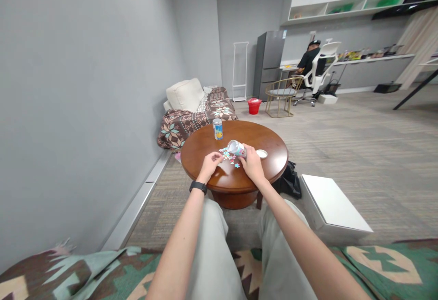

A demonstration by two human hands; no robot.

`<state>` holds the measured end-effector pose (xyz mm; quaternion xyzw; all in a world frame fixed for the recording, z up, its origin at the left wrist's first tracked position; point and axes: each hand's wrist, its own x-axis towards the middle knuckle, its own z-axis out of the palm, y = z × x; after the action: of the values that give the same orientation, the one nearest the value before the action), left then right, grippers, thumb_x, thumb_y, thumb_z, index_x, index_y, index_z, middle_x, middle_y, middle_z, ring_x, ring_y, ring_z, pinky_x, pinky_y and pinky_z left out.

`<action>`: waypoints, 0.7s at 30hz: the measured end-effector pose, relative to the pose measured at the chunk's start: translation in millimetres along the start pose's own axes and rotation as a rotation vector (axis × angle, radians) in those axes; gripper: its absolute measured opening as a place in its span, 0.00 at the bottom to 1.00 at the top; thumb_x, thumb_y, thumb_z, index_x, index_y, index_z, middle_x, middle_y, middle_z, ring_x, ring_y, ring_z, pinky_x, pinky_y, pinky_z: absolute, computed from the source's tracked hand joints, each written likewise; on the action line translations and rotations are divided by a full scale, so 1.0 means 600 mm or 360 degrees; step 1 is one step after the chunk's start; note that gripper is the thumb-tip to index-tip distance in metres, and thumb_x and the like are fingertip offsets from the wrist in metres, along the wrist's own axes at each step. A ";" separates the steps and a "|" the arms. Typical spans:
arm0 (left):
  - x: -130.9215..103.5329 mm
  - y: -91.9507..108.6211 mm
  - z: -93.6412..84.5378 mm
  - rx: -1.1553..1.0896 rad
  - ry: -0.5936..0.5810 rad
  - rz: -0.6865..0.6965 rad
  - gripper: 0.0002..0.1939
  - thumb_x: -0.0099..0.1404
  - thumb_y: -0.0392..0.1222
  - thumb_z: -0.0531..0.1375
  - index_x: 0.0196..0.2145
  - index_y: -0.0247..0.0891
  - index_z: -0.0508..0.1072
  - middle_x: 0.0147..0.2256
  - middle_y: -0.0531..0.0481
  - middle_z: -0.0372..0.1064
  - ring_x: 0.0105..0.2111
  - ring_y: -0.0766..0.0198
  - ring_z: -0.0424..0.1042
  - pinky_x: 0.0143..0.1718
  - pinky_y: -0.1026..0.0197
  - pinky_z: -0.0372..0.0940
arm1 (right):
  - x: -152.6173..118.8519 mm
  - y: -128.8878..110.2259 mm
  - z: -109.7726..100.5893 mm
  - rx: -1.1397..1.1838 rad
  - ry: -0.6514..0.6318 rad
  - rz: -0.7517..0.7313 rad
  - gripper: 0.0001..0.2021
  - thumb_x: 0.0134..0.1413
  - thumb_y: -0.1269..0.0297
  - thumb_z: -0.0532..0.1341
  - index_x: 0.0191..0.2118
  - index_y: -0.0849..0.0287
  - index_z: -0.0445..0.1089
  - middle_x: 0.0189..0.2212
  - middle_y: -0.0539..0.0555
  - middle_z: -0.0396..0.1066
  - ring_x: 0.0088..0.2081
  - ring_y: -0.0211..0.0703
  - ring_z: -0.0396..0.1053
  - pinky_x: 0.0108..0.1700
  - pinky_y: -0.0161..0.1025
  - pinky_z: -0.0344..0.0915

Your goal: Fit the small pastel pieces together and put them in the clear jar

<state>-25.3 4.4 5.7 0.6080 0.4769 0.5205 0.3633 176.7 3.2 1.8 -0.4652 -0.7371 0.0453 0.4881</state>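
Note:
My right hand (252, 164) grips an open can (237, 148), tilted with its mouth to the left over the table. Below and beside that mouth lies a loose pile of small colourful jigsaw puzzle pieces (226, 155). One blue piece (237, 165) rests apart, nearer to me. At the left edge of the pile is my left hand (211, 163), its fingers drawn together; whether they hold a piece is too small to tell. A second can (217, 129), blue and yellow with a silver lid, stands upright farther back. A round whitish lid (262, 154) lies right of my right hand.
The round brown wooden table (198, 154) stands before my knees. To its right are a black bag (290, 182) and a white box (337, 202). Behind it are a patterned sofa (178, 128), a red bucket (253, 106), a gold-framed chair (281, 92) and a seated person (308, 58).

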 end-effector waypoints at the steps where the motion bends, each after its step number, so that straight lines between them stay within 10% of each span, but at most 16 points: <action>1: 0.001 -0.001 -0.001 -0.0045 0.0065 -0.0008 0.19 0.54 0.56 0.63 0.29 0.36 0.70 0.29 0.49 0.71 0.31 0.64 0.69 0.37 0.61 0.64 | 0.000 -0.002 0.000 -0.0055 -0.0021 -0.0023 0.26 0.54 0.73 0.55 0.60 0.58 0.59 0.55 0.64 0.64 0.57 0.58 0.61 0.58 0.57 0.60; 14: -0.006 0.007 -0.001 0.0044 0.0087 -0.0030 0.18 0.51 0.55 0.66 0.24 0.35 0.72 0.24 0.51 0.69 0.26 0.65 0.65 0.30 0.63 0.60 | -0.003 -0.016 -0.007 -0.0103 -0.0285 -0.0281 0.26 0.54 0.75 0.55 0.60 0.56 0.61 0.57 0.61 0.63 0.60 0.54 0.60 0.60 0.53 0.59; 21: 0.002 -0.002 0.003 0.0347 0.0251 -0.0004 0.11 0.63 0.46 0.57 0.32 0.35 0.73 0.30 0.50 0.68 0.31 0.64 0.67 0.37 0.62 0.63 | 0.002 -0.002 0.000 0.0188 -0.0082 0.0087 0.24 0.56 0.64 0.58 0.59 0.58 0.60 0.54 0.62 0.66 0.55 0.53 0.65 0.57 0.51 0.61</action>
<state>-23.7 6.1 4.4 0.6004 0.5584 0.5114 0.2571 175.9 3.6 3.3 -0.4542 -0.7325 0.1140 0.4941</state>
